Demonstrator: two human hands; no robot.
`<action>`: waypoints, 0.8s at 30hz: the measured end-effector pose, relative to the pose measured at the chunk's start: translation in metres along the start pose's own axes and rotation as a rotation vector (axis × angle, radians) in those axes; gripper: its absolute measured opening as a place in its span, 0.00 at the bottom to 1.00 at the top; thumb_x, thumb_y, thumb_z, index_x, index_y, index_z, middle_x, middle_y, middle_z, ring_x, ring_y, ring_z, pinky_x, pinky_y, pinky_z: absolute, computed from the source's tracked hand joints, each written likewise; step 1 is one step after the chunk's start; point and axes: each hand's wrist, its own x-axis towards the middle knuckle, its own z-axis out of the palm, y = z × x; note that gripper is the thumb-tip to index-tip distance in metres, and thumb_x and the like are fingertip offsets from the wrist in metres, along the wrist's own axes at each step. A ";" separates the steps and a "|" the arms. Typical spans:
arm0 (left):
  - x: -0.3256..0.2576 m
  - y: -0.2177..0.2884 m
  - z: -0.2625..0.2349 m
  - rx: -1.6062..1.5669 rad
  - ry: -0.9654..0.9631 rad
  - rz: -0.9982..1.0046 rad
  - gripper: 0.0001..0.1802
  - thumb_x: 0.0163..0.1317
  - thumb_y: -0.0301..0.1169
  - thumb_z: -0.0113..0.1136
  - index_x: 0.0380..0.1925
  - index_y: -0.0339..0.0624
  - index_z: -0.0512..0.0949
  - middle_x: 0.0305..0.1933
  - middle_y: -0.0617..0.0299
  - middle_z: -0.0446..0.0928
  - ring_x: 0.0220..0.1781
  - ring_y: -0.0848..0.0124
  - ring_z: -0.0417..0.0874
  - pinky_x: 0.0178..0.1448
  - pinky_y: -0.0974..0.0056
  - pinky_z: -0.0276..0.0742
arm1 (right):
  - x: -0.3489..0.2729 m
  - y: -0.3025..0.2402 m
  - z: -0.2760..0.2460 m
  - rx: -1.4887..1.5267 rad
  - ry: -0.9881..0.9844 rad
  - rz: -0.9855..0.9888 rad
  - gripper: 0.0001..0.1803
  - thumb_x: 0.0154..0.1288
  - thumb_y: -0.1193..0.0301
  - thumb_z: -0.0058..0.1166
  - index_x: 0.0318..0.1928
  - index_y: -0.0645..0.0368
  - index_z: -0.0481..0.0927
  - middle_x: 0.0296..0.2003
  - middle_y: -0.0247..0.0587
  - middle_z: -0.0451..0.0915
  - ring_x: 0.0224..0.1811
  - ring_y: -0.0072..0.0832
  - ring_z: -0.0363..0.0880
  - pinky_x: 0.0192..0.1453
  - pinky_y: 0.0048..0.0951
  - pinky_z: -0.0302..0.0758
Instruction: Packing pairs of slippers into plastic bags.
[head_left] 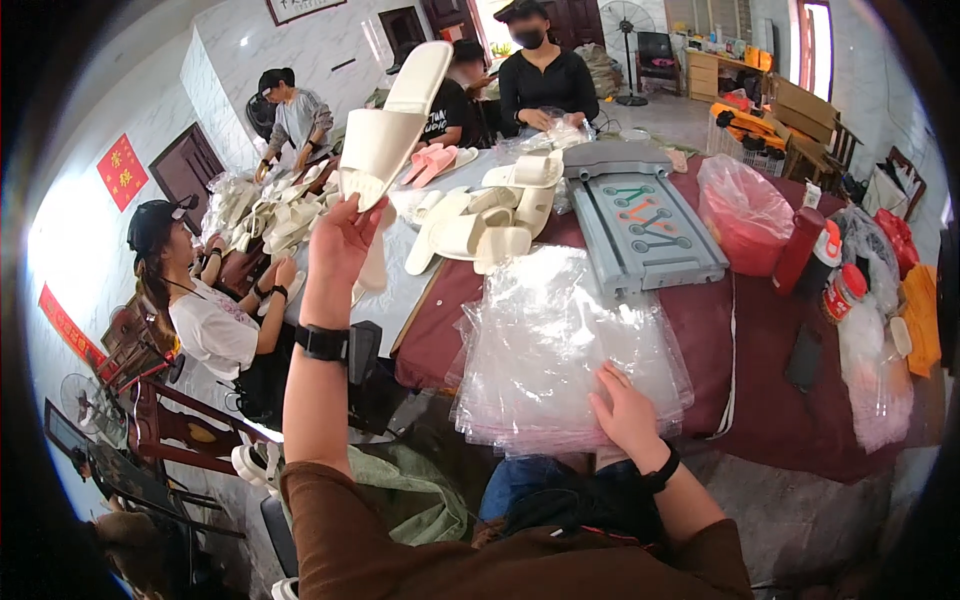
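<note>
My left hand (338, 245) is raised and holds a cream slipper (392, 125) by its lower end, the slipper pointing up and away. My right hand (625, 410) rests flat on the near edge of a stack of clear plastic bags (560, 340) lying on the dark red table (770, 400). Beyond the bags lies a heap of more cream slippers (495, 215). Both wrists wear black bands.
A grey plastic folding stool (640, 220) lies flat behind the bags. A red bag (745, 210), a red bottle (797, 250) and jars stand at the right. Several other people sit around the far and left sides handling slippers. A dark phone (803, 357) lies on the table.
</note>
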 end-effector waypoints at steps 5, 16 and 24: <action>-0.043 0.020 0.050 -0.107 -0.184 -0.261 0.14 0.74 0.28 0.49 0.49 0.24 0.74 0.49 0.41 0.82 0.47 0.59 0.87 0.49 0.65 0.89 | 0.000 0.002 -0.010 0.032 -0.032 0.022 0.25 0.69 0.61 0.56 0.62 0.58 0.76 0.68 0.44 0.73 0.61 0.44 0.79 0.60 0.40 0.78; -0.088 -0.074 0.081 -0.002 -0.406 -0.618 0.23 0.74 0.29 0.51 0.65 0.29 0.68 0.60 0.50 0.79 0.56 0.63 0.85 0.58 0.61 0.85 | 0.014 0.007 -0.040 0.885 -0.198 0.535 0.22 0.75 0.59 0.56 0.63 0.56 0.79 0.45 0.37 0.85 0.36 0.20 0.83 0.35 0.24 0.80; -0.112 -0.115 0.097 0.072 -0.489 -0.780 0.18 0.73 0.29 0.56 0.58 0.30 0.75 0.54 0.54 0.83 0.51 0.67 0.87 0.56 0.63 0.85 | 0.015 -0.024 -0.059 0.507 0.092 0.169 0.21 0.68 0.60 0.63 0.57 0.54 0.80 0.41 0.33 0.74 0.36 0.23 0.70 0.40 0.28 0.73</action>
